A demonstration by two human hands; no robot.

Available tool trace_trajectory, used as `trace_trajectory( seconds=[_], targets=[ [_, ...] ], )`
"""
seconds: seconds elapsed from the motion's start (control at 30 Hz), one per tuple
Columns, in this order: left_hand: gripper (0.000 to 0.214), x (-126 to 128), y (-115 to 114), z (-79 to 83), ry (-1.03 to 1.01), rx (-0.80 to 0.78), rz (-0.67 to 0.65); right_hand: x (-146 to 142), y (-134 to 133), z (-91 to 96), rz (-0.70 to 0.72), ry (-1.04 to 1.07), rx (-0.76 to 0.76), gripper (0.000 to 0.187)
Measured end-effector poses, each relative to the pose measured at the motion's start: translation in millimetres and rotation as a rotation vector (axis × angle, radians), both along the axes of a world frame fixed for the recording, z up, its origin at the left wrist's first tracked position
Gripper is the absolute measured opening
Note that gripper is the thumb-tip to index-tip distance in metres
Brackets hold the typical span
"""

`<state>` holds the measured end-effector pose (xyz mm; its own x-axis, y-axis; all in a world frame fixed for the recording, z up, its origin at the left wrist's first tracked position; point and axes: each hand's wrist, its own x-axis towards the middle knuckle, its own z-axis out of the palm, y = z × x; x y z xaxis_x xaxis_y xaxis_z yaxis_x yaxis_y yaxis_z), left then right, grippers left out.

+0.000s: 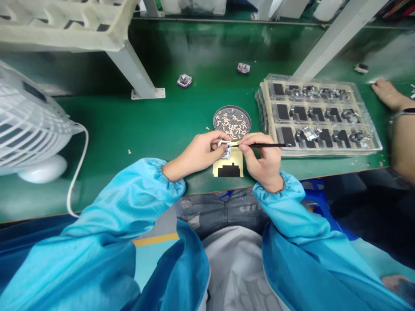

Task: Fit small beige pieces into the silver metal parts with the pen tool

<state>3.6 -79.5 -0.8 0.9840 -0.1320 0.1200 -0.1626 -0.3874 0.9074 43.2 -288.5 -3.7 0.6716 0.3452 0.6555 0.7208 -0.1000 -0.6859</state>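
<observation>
My left hand [202, 151] is closed on a small white device housing [225, 149], pinched between thumb and fingers over the green bench. Facing it from the right, my right hand [262, 157] grips dark tweezers [267, 145], whose tips reach the housing's right side. Whether anything sits between the tips is too small to tell. Just beneath both hands lies a yellow sheet [215, 172] with black stickers [229, 171] on it. Behind the hands stands a round grey dish [214, 117] holding many tiny beige pieces [231, 121].
At right sits a stack of clear compartment trays [376, 140] with black and metal parts. Small device pieces [184, 80] lie farther back. A white fan [29, 116] and its cord stand left. Metal posts [138, 73] rise from the bench. Another person's hand [387, 93] rests far right.
</observation>
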Motion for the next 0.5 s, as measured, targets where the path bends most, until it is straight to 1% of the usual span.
trace_trajectory(
  seconds=[0.2,0.4,0.5],
  targets=[
    [0.023,0.0,0.0,0.1,0.012,-0.012,-0.002,-1.1,0.0,0.0,-0.013,0.002,0.019,0.005],
    [0.026,0.9,-1.5,5.4,0.066,-0.175,0.011,-4.0,-1.3,-0.9,-0.023,0.051,0.084,0.006],
    [0.028,1.7,-0.1,8.6,0.069,-0.200,0.012,-3.5,-2.1,-2.6,-0.036,0.072,0.083,0.007]
  ],
)
